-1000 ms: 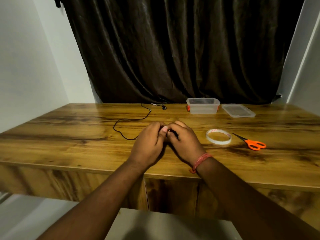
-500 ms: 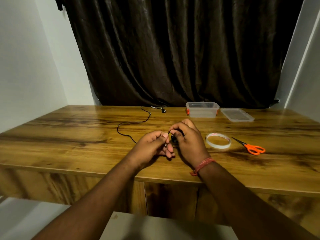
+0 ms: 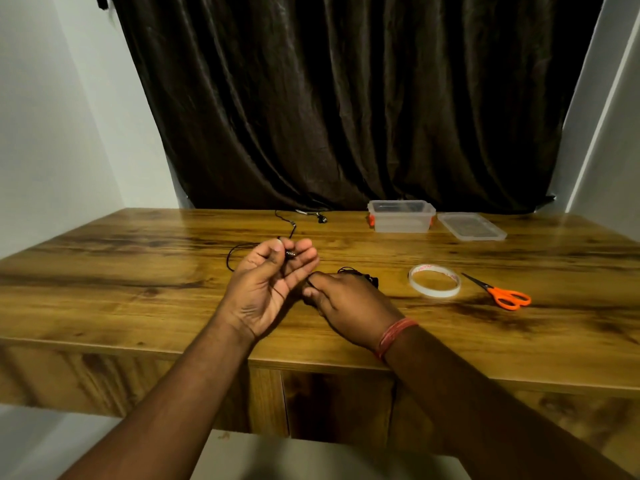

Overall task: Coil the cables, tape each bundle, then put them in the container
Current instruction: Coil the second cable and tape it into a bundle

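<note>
Nearest, two bare forearms reach over the front edge of a wooden table (image 3: 145, 299) with a glossy, streaked grain. The right hand (image 3: 349, 306), a red thread band (image 3: 394, 336) round its wrist, lies knuckles up, its fingers curled round a thin black cable (image 3: 239, 249); a small dark bunch of that cable pokes out past its knuckles. Just left of it the left hand (image 3: 266, 282) is turned palm up, thumb and forefinger pinching the cable's metal plug end, the other fingers loosely extended. From there the cable runs in a slack curve over the tabletop, away to the far edge, where its other end lies.

Right of the hands lies a flat ring of translucent tape (image 3: 434, 280), and beyond it to the right orange-handled scissors (image 3: 502, 294) with slim dark blades. At the far edge stands a clear rectangular plastic container (image 3: 401, 216) with orange clips, open, its flat clear lid (image 3: 471, 226) lying beside it on the right. A dark, satiny curtain (image 3: 346, 98) hangs in folds behind.
</note>
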Available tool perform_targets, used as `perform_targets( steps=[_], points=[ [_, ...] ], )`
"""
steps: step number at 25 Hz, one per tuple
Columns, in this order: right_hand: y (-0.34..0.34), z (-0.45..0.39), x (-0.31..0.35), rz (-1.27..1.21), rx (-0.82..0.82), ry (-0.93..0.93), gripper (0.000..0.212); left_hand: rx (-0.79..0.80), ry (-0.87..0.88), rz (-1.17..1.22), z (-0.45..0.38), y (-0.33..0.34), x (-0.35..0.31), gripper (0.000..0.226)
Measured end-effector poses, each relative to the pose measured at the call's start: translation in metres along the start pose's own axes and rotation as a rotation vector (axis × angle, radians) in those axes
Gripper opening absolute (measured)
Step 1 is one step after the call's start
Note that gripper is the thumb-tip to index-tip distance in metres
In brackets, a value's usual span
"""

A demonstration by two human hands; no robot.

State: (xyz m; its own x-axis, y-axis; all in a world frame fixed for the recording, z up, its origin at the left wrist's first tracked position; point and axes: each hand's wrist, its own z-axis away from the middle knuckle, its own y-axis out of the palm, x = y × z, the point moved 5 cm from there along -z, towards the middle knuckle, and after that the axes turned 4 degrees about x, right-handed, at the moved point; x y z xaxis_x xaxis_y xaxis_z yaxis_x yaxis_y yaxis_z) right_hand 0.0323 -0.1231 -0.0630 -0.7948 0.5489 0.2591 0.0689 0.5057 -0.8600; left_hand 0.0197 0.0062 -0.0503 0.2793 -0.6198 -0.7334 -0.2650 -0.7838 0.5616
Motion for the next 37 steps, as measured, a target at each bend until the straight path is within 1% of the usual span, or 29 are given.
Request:
perform_targets(
  steps=[2,5,7,9,10,11,12,13,16,19,21,24,26,27,29,30,31,32,33,34,36,37],
  points=[
    [-0.005,0.001,0.003,0.021,-0.037,-0.011,0.017,-0.037,0.047,-0.050,-0.003,-0.004,0.000,0.014],
    [-0.013,0.005,0.005,-0.019,-0.096,-0.027,0.016,-0.115,0.084,-0.168,-0.006,-0.011,0.003,0.019],
    [-0.014,0.007,0.008,-0.094,-0.089,-0.026,0.013,-0.159,0.098,-0.284,-0.007,-0.013,0.006,0.021],
    [-0.018,0.009,0.009,-0.216,-0.126,-0.024,0.006,-0.182,0.078,-0.467,-0.007,-0.018,0.011,0.020],
    [-0.021,0.010,0.007,-0.266,-0.168,-0.020,0.004,-0.164,0.057,-0.564,-0.008,-0.020,0.015,0.020],
    [-0.025,0.011,0.004,-0.288,-0.220,-0.014,0.004,-0.112,0.027,-0.659,-0.008,-0.020,0.020,0.020],
    [-0.028,0.012,0.001,-0.283,-0.271,-0.006,0.006,-0.040,-0.012,-0.732,-0.008,-0.018,0.025,0.020],
    [-0.031,0.013,-0.002,-0.265,-0.315,0.006,0.007,0.031,-0.056,-0.755,-0.007,-0.014,0.030,0.021],
    [-0.037,0.014,-0.009,-0.214,-0.432,0.061,0.004,0.149,-0.172,-0.626,-0.002,-0.001,0.037,0.029],
    [-0.038,0.014,-0.013,-0.204,-0.501,0.095,0.006,0.214,-0.208,-0.531,0.002,0.005,0.035,0.025],
    [-0.035,0.011,-0.012,-0.174,-0.491,0.093,0.006,0.245,-0.222,-0.479,0.003,0.007,0.031,0.021],
    [-0.027,0.002,-0.011,-0.077,-0.361,0.085,0.011,0.236,-0.226,-0.365,0.004,0.008,0.026,0.019],
    [-0.022,-0.006,-0.011,-0.029,-0.260,0.058,0.009,0.201,-0.179,-0.256,0.002,0.007,0.020,0.019],
    [-0.018,-0.012,-0.012,-0.032,-0.211,0.046,0.013,0.179,-0.146,-0.210,0.000,0.006,0.016,0.019],
    [-0.010,-0.023,-0.014,-0.083,-0.131,0.049,0.035,0.106,-0.070,-0.141,-0.004,0.002,0.011,0.020],
    [-0.006,-0.028,-0.014,-0.111,-0.104,0.047,0.041,0.048,-0.032,-0.120,-0.008,-0.002,0.008,0.021],
    [-0.001,-0.033,-0.015,-0.137,-0.091,0.028,0.041,-0.011,0.003,-0.102,-0.013,-0.008,0.005,0.022],
    [0.003,-0.037,-0.017,-0.169,-0.083,0.011,0.036,-0.065,0.038,-0.079,-0.019,-0.013,0.001,0.022],
    [0.005,-0.040,-0.020,-0.235,-0.083,0.008,0.029,-0.112,0.074,-0.041,-0.025,-0.018,-0.004,0.022],
    [0.004,-0.041,-0.024,-0.344,-0.088,0.043,0.023,-0.151,0.111,0.000,-0.032,-0.024,-0.008,0.022],
    [0.003,-0.044,-0.032,-0.527,-0.132,0.094,0.019,-0.197,0.161,0.021,-0.046,-0.030,-0.013,0.021],
    [0.002,-0.046,-0.036,-0.528,-0.178,0.085,0.018,-0.211,0.171,-0.005,-0.052,-0.030,-0.011,0.021]
  ],
)
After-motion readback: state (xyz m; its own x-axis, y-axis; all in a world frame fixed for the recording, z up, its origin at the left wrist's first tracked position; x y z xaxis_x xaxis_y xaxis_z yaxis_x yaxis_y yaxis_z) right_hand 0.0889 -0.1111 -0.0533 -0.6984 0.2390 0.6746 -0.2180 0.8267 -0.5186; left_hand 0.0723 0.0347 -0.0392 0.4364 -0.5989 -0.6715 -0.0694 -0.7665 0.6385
